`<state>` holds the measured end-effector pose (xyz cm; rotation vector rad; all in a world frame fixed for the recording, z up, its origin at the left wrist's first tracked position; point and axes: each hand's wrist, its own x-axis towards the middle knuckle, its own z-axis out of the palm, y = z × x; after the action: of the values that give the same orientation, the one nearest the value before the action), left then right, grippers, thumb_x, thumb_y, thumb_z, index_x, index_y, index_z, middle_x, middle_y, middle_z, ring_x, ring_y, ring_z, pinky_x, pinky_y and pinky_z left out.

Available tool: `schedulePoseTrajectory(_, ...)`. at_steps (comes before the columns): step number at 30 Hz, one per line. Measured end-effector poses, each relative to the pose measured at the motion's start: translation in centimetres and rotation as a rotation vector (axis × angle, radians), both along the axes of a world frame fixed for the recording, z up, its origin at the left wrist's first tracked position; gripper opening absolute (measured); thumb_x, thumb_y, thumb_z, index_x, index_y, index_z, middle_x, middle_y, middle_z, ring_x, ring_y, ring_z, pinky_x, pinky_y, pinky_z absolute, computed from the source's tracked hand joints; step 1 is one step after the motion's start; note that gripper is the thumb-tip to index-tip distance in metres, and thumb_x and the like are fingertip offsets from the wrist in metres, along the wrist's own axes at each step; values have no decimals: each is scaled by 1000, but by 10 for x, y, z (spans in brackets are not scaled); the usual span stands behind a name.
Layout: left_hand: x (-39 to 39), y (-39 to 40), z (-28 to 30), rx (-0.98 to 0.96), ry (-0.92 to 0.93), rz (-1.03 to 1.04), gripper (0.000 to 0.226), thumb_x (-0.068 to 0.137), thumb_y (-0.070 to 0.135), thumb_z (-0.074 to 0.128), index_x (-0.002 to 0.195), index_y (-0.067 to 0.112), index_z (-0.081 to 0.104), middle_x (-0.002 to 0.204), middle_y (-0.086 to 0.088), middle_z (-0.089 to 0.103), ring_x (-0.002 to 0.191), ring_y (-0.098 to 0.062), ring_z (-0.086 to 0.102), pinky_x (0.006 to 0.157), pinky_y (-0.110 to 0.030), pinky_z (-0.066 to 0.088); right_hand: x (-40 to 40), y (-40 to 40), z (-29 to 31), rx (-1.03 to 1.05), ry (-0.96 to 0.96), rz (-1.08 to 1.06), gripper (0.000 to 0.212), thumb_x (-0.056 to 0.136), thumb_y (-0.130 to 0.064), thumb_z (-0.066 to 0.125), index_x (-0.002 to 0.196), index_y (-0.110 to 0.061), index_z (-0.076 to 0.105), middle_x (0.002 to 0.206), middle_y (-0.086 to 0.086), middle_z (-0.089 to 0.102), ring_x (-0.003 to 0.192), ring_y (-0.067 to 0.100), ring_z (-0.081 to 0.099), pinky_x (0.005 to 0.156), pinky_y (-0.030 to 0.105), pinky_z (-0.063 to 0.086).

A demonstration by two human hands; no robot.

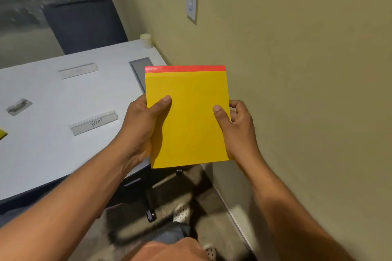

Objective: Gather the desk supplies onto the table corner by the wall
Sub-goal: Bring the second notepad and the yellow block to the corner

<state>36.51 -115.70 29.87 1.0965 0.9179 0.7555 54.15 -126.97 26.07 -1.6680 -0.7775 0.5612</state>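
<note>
A yellow notepad [188, 118] with a red strip along its top edge is held up in front of me, above the white table's [53, 150] near right corner by the wall. My left hand [142, 125] grips its left edge, thumb on the face. My right hand [237, 129] grips its right edge the same way. On the table lie a clear name holder marked "BEAR" [94, 122], a second clear name holder [79, 70] farther back, a small clear clip-like item [18, 107] at the left, and a yellow object [2, 133] cut off by the left border.
A small white cup [146, 40] stands at the table's far corner against the beige wall [297, 70]. A grey inset panel [140, 70] lies in the tabletop near the wall. A dark chair [84, 25] stands behind the table. A chair base with castors [151, 216] is under it.
</note>
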Motion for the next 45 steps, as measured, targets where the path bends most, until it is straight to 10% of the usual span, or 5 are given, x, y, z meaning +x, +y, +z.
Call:
schedulePoseTrajectory(4, 8, 34, 0, -25, -17, 122, 23, 107, 17, 60, 129, 17, 67, 108, 4, 83, 94, -14, 80, 72, -32, 65, 12, 33, -10, -68, 37, 134, 41, 92, -55, 69, 124, -32, 57, 122, -1, 73, 113, 21, 70, 95, 50, 58)
schedulePoseTrajectory(18, 23, 225, -108, -357, 260, -37, 61, 97, 3, 72, 144, 33, 48, 131, -6, 67, 116, -38, 67, 93, -58, 58, 46, 188, -86, -243, 427, 200, 31, 101, -10, 65, 130, -13, 56, 127, 5, 72, 112, 34, 70, 54, 27, 58)
schedulePoseTrajectory(28, 27, 265, -201, -452, 217, -52, 71, 93, -13, 70, 152, 22, 53, 105, -3, 81, 99, -27, 76, 80, -38, 62, 73, 256, -162, -532, 226, 169, 40, 101, -9, 65, 140, -11, 55, 128, 9, 64, 91, 18, 69, 63, 25, 62)
schedulePoseTrajectory(34, 44, 299, -244, -411, 276, 149, 50, 91, -12, 71, 137, 8, 65, 114, -12, 76, 99, -30, 73, 86, -47, 64, 80, 312, -199, -662, -41, 236, 63, 95, -16, 73, 152, -9, 46, 149, 4, 52, 136, 23, 51, 112, 42, 45)
schedulePoseTrajectory(45, 101, 380, -305, -78, 500, 229, 27, 94, 5, 72, 120, 15, 71, 93, -6, 68, 89, -24, 63, 77, -35, 51, 124, 446, -254, -775, -435, 378, 77, 99, -34, 67, 160, -6, 29, 159, 16, 40, 146, 37, 38, 117, 47, 37)
